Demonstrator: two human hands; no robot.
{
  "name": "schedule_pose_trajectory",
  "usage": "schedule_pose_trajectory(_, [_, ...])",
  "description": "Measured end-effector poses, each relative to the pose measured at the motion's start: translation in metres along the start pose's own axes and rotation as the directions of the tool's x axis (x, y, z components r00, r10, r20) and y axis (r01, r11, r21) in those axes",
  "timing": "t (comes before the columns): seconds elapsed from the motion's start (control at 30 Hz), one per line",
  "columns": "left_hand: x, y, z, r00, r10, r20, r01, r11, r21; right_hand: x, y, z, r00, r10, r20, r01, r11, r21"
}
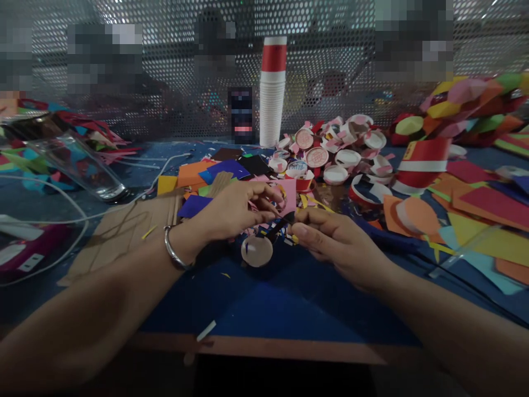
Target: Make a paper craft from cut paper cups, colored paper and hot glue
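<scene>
My left hand (235, 212), a metal bangle on its wrist, pinches a piece of pink paper (287, 196) above the blue table (264, 309). My right hand (330, 240) is closed around a small dark tool (279, 227), probably scissors, whose tip touches the pink paper's lower edge. Below the two hands lies a round cup bottom (257, 251) among small paper scraps.
A tall stack of paper cups (272, 94) stands at the back before a perforated metal screen. Cut cup bottoms (330, 157) are heaped behind the hands. Coloured paper sheets (483, 215) lie at the right, a clear glass (78, 165) and white cables at the left.
</scene>
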State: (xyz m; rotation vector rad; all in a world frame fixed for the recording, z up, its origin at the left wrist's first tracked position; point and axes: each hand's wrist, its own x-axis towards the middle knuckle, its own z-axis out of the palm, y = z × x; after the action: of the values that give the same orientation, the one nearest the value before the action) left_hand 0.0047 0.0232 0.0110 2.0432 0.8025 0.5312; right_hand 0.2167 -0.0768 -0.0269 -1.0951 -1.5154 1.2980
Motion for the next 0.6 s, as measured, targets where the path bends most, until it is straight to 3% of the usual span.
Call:
schedule_pose_trajectory(0.07, [-0.001,0.000,-0.002,0.999,0.036,-0.002,-0.036,0.998,0.052,0.000,0.000,0.001,1.000,-0.010,-0.022,0.011,0.999,0.039])
schedule_pose_trajectory(0.17, [-0.003,0.002,0.000,0.994,0.066,0.092,-0.077,0.989,0.126,0.002,0.000,0.001,0.999,-0.005,-0.053,0.009,0.997,0.078])
schedule_pose_trajectory(0.33, [0.000,-0.002,0.010,0.987,0.024,0.157,-0.029,0.999,0.027,0.006,0.001,0.002,0.996,0.020,-0.086,-0.011,0.995,0.102])
schedule_pose_trajectory(0.47, [0.003,-0.008,0.005,0.998,-0.045,0.038,0.046,0.999,-0.018,0.007,0.003,0.003,0.991,0.008,-0.130,0.006,0.994,0.107])
schedule_pose_trajectory(0.6, [0.000,-0.015,-0.002,0.992,-0.089,-0.088,0.067,0.972,-0.226,0.007,0.006,0.001,0.986,-0.010,-0.166,0.020,0.998,0.060])
